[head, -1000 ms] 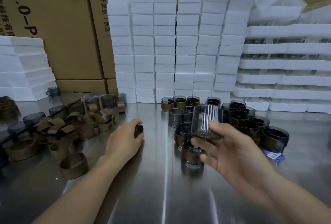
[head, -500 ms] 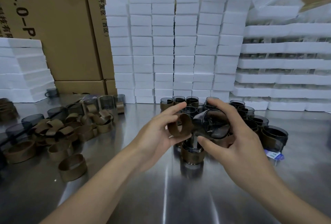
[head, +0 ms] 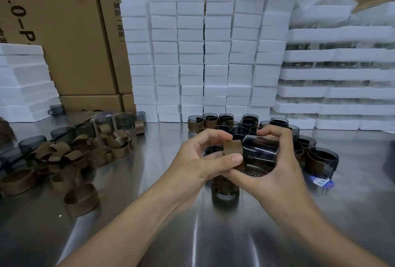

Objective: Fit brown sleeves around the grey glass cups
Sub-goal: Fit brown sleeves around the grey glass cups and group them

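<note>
One sleeve (head: 233, 147) — pinched by left hand (head: 198, 161) — touches cup (head: 261, 151) in right hand (head: 277, 178).

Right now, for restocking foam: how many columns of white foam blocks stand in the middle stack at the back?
6 foam columns, side by side, left to right, behind the sleeved cups; more may be hidden behind them.

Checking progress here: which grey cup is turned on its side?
The grey cup the right hand holds, a brown sleeve at its end; the other cups stand upright.
</note>
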`<state>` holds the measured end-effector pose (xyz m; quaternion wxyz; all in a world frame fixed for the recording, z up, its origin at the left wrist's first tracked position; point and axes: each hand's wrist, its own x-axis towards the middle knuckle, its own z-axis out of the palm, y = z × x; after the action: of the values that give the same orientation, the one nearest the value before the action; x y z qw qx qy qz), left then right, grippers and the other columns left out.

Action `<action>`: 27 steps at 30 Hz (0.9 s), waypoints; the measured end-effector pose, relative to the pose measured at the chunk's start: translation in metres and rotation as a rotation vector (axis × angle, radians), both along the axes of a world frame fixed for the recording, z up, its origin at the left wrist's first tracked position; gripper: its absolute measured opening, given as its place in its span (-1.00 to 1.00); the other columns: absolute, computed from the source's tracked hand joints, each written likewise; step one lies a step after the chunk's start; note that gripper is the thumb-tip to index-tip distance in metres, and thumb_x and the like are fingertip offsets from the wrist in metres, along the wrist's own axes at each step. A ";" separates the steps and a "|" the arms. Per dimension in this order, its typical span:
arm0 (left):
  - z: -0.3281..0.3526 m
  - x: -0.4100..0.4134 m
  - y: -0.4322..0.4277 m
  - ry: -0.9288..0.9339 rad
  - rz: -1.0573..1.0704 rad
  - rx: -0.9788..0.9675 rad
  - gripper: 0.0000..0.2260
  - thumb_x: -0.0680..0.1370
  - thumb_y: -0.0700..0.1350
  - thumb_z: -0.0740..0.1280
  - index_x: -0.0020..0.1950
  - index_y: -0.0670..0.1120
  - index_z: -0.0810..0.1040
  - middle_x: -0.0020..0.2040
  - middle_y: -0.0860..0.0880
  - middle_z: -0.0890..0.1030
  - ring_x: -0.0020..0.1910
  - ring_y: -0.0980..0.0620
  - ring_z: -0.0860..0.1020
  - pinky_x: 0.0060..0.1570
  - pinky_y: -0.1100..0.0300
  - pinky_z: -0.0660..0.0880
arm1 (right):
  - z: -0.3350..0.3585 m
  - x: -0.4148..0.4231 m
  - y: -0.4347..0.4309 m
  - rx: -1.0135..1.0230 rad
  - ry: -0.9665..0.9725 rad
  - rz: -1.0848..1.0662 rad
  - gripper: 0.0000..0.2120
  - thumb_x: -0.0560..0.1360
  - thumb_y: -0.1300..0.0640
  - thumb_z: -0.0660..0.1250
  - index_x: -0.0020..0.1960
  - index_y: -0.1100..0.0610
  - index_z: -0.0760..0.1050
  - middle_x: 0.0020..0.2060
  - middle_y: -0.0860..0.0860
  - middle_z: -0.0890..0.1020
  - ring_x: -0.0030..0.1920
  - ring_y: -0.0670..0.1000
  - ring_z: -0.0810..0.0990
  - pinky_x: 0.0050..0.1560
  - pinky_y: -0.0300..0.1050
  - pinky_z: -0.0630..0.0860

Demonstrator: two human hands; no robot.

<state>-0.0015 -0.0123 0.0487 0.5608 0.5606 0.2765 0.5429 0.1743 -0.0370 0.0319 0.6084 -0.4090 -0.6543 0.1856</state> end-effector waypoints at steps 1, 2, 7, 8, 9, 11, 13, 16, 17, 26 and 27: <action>0.001 0.001 -0.001 0.006 -0.001 0.011 -0.64 0.40 -0.28 0.62 0.14 -0.04 0.70 0.08 0.02 0.74 0.07 -0.14 0.76 0.01 0.08 0.68 | 0.000 -0.001 0.000 0.007 0.021 -0.001 -0.24 0.16 -0.19 0.70 0.22 -0.35 0.36 0.14 -0.29 0.59 0.13 -0.10 0.68 0.19 0.12 0.65; 0.001 0.001 -0.001 0.010 0.002 0.022 -0.65 0.39 -0.28 0.63 0.12 -0.03 0.71 0.07 0.01 0.74 0.09 -0.15 0.76 0.04 0.05 0.69 | 0.001 -0.002 -0.001 0.019 0.030 -0.002 -0.26 0.14 -0.19 0.67 0.21 -0.33 0.37 0.14 -0.28 0.60 0.11 -0.09 0.69 0.18 0.15 0.66; 0.004 0.002 -0.004 0.057 0.060 0.040 -0.65 0.32 -0.05 0.69 0.07 0.06 0.76 0.05 0.04 0.74 0.11 -0.08 0.75 0.06 0.01 0.69 | 0.003 -0.004 -0.003 0.081 0.051 -0.004 -0.34 0.18 -0.02 0.68 0.16 -0.21 0.41 0.02 -0.27 0.66 -0.02 -0.13 0.71 -0.01 -0.18 0.65; 0.005 0.003 -0.005 0.064 0.075 0.037 -0.64 0.31 0.01 0.68 0.08 0.07 0.77 0.05 0.04 0.73 0.12 -0.05 0.74 0.06 0.01 0.68 | 0.005 -0.004 -0.003 0.097 0.057 0.006 -0.36 0.19 0.00 0.69 0.14 -0.18 0.42 0.00 -0.27 0.66 -0.03 -0.16 0.71 -0.05 -0.30 0.61; 0.006 0.003 -0.005 0.064 0.089 0.031 -0.64 0.31 0.06 0.67 0.08 0.07 0.77 0.04 0.02 0.72 0.12 -0.02 0.73 0.04 0.03 0.67 | 0.006 -0.004 -0.004 0.110 0.061 0.014 -0.37 0.20 0.01 0.69 0.13 -0.16 0.43 -0.01 -0.28 0.66 -0.04 -0.19 0.70 -0.06 -0.38 0.57; 0.009 0.003 -0.007 0.065 0.117 0.010 -0.63 0.32 0.12 0.65 0.08 0.05 0.78 0.03 -0.04 0.70 0.08 0.03 0.71 -0.04 0.11 0.66 | 0.007 -0.005 -0.005 0.125 0.061 0.032 -0.39 0.21 0.02 0.69 0.13 -0.13 0.44 -0.02 -0.29 0.65 -0.03 -0.20 0.69 -0.05 -0.45 0.52; 0.012 0.004 -0.010 0.095 0.156 -0.014 -0.62 0.33 0.19 0.63 0.06 0.04 0.78 0.07 -0.19 0.70 0.04 -0.07 0.70 -0.05 0.11 0.65 | 0.008 -0.006 -0.007 0.146 0.050 0.070 -0.41 0.23 0.07 0.69 0.13 -0.06 0.45 -0.03 -0.29 0.65 -0.03 -0.19 0.69 -0.04 -0.46 0.51; 0.014 0.006 -0.013 0.143 0.191 -0.052 -0.59 0.36 0.27 0.60 0.03 0.01 0.77 0.20 -0.31 0.67 0.04 -0.21 0.72 -0.05 0.10 0.63 | 0.005 -0.009 -0.006 0.174 0.023 0.119 -0.44 0.26 0.14 0.65 0.14 0.02 0.44 -0.05 -0.33 0.65 -0.02 -0.25 0.68 -0.01 -0.49 0.49; 0.014 0.007 -0.014 0.152 0.194 -0.067 -0.59 0.38 0.28 0.59 0.03 0.00 0.77 0.21 -0.30 0.68 0.06 -0.24 0.74 -0.05 0.11 0.63 | 0.005 -0.009 -0.006 0.187 0.016 0.124 -0.44 0.27 0.16 0.64 0.15 0.04 0.44 -0.03 -0.37 0.63 0.00 -0.28 0.66 0.01 -0.51 0.47; 0.015 0.007 -0.016 0.117 0.173 -0.076 -0.71 0.64 0.12 0.43 0.15 -0.06 0.80 0.07 -0.09 0.80 0.05 -0.17 0.79 0.08 0.06 0.68 | -0.003 -0.006 0.008 0.210 -0.042 0.205 -0.39 0.34 -0.01 0.55 0.31 0.05 0.40 0.14 -0.18 0.61 0.19 -0.05 0.67 0.19 -0.27 0.58; 0.016 0.007 -0.016 0.107 0.161 -0.068 -0.72 0.66 0.09 0.41 0.16 -0.06 0.80 0.07 -0.09 0.80 0.04 -0.17 0.79 0.01 0.12 0.69 | -0.003 -0.006 0.010 0.225 -0.023 0.224 -0.39 0.35 0.02 0.55 0.32 0.06 0.39 0.14 -0.17 0.62 0.19 -0.07 0.68 0.17 -0.27 0.59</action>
<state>0.0052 -0.0280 0.0648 0.5185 0.5453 0.3684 0.5459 0.1685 -0.0271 0.0290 0.6184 -0.2647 -0.7195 0.1731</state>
